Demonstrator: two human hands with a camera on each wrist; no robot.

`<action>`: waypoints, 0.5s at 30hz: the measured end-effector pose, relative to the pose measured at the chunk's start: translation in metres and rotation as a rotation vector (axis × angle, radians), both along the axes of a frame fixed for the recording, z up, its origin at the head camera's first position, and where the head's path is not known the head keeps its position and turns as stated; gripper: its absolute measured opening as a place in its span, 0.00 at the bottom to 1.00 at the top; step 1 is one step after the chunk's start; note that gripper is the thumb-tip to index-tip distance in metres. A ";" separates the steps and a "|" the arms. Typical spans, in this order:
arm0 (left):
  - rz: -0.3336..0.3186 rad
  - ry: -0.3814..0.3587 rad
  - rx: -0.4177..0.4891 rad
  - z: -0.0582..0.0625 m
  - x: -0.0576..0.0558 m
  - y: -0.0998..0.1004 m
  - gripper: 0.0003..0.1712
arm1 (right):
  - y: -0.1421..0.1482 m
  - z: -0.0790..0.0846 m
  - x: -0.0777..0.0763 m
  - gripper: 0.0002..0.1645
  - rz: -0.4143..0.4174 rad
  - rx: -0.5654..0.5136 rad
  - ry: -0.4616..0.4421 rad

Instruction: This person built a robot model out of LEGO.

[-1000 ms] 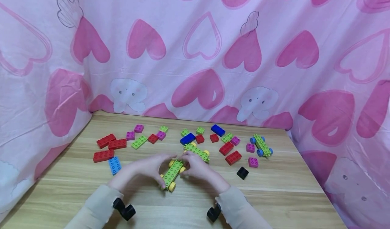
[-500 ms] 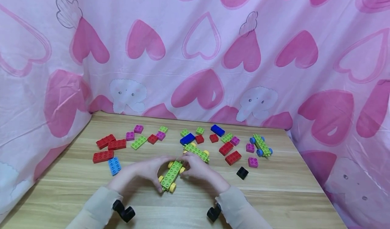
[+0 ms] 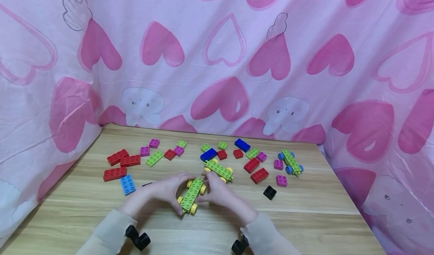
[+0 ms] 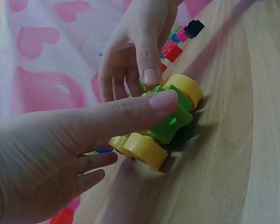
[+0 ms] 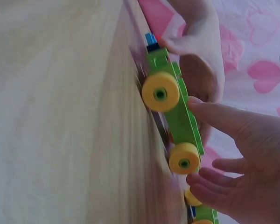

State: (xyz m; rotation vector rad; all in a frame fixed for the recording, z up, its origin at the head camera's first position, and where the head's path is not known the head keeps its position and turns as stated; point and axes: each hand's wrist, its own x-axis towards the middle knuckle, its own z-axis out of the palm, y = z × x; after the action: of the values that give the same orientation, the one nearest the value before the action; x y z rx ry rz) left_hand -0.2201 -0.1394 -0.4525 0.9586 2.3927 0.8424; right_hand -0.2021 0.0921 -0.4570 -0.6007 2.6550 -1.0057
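Observation:
A green toy car base with yellow wheels stands between my hands on the table. My left hand curves round its left side, thumb at the near end and fingers by the far wheel; in the left wrist view the thumb crosses in front of the base. On the other side is my right hand, its thumb extended at the base's side and its other fingers loosely spread by a wheel. A second green base with yellow wheels stands just beyond the right fingers.
Several loose bricks lie behind: red bricks and a light blue brick left, dark blue bricks centre, a black brick right. A green base with blue wheels stands far right. A pink heart-patterned curtain hangs behind.
My right hand has drawn back slightly from the far end of the car base, showing more of its wheel. The base has shifted a little to the right. My left hand barely moved.

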 end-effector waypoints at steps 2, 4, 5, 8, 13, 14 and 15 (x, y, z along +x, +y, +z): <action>-0.002 0.009 -0.001 0.000 0.000 0.000 0.65 | -0.001 0.000 0.003 0.55 0.005 0.005 -0.001; -0.005 0.024 -0.002 -0.001 0.001 0.000 0.65 | -0.003 0.000 0.005 0.56 0.009 0.018 0.004; -0.005 0.028 -0.005 -0.001 0.001 0.000 0.65 | -0.003 -0.001 0.005 0.57 0.014 0.026 0.016; -0.004 0.041 -0.011 -0.002 0.001 0.001 0.65 | -0.005 -0.002 0.007 0.59 0.023 0.048 0.040; 0.014 0.023 -0.003 -0.004 0.003 0.001 0.66 | -0.007 -0.003 0.007 0.63 0.036 0.066 0.061; 0.015 0.025 -0.001 -0.004 0.003 0.001 0.67 | -0.007 -0.003 0.008 0.64 0.038 0.070 0.063; 0.018 0.027 0.001 -0.005 0.003 0.001 0.67 | -0.007 -0.003 0.008 0.64 0.038 0.071 0.060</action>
State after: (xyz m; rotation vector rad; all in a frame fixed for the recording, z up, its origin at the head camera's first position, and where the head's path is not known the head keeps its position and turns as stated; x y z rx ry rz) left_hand -0.2168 -0.1381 -0.4573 0.9566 2.4271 0.8423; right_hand -0.1940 0.0847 -0.4598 -0.6728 2.7072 -0.8933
